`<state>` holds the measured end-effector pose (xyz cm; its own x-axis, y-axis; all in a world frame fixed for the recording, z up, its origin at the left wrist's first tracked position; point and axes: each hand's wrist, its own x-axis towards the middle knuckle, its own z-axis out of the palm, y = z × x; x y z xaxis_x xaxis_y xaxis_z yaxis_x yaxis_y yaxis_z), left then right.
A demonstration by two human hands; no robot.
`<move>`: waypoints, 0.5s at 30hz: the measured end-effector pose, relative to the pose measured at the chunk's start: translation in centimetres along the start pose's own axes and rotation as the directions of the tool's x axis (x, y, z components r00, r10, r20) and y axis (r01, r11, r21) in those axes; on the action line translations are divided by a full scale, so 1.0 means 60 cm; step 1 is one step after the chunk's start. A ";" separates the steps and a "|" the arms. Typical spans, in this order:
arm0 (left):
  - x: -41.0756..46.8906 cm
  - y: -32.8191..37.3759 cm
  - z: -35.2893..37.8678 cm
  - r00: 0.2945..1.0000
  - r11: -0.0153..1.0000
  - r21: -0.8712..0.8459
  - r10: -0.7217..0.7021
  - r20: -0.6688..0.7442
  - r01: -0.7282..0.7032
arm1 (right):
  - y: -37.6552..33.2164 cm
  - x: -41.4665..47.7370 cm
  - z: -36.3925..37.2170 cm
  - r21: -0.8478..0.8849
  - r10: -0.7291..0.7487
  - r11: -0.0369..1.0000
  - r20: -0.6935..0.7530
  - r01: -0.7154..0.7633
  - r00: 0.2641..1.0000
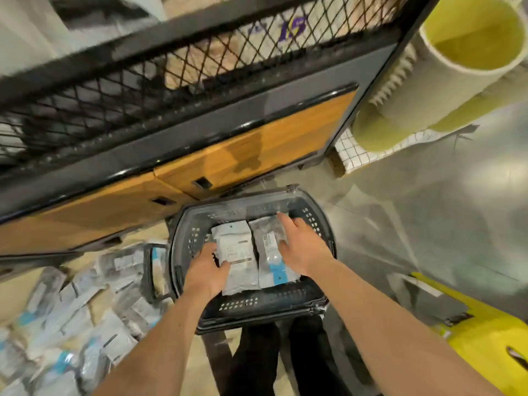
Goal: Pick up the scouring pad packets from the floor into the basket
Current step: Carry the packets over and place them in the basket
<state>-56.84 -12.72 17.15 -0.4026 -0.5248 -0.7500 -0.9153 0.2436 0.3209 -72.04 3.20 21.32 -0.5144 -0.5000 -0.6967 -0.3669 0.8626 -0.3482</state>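
Two flat, shiny packets lie side by side in the dark plastic basket (251,302), which has little holes in its walls. The left hand (205,267) pinches the white left packet (237,247) at its edge, thumb on top. The right hand (300,247) lies flat, fingers straight, on the clear right packet (271,265), and more crinkly packets (71,310) lie heaped on the floor (400,210) beside the basket.

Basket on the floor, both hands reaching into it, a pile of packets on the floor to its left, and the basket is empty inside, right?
Not empty. The head view shows the basket holding the left packet, gripped by the left hand, and the right packet, under the right hand. The rest, including the pile, is as you said.
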 end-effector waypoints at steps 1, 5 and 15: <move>-0.028 0.018 -0.033 0.999 1.000 0.013 0.026 -0.028 -0.025 | -0.024 -0.027 -0.046 -0.047 -0.041 0.998 -0.018 0.040 0.999; -0.153 0.082 -0.173 0.980 0.991 -0.026 0.126 -0.151 -0.132 | -0.126 -0.146 -0.231 -0.236 -0.236 0.952 -0.147 0.198 0.961; -0.397 0.143 -0.424 0.848 0.978 0.034 0.194 -0.493 -0.205 | -0.284 -0.395 -0.449 -0.631 -0.648 0.688 -0.310 0.359 0.696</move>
<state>-55.44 -18.87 52.47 -0.5265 -0.7996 -0.2888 -0.8125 0.3732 0.4479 -74.49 -1.70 60.63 -0.3605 -0.9305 -0.0652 -0.9261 0.3653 -0.0936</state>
